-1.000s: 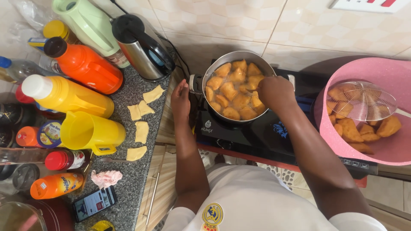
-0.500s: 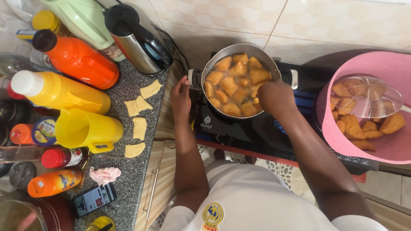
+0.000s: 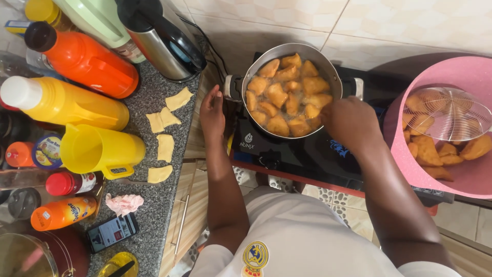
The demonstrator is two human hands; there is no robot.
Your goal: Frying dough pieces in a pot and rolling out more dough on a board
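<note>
Frying mid-batch: golden dough pieces [image 3: 287,97] fill round steel pot [image 3: 256,72] at right hand [image 3: 351,123], grip unclear; fried ones right, raw squares [image 3: 165,147] left of left hand [image 3: 212,115], loose, empty.

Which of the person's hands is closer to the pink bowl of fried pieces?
Right. The right hand is at the pot's rim, beside the pink bowl; the left hand rests across the pot, by the counter.

You're looking down at a speckled grey granite counter [image 3: 154,215] with wooden cabinet doors [image 3: 189,205] below its edge, cream wall tiles [image 3: 389,23] beyond your fingers, patterned floor tiles [image 3: 338,200] beneath, evenly lit
</note>
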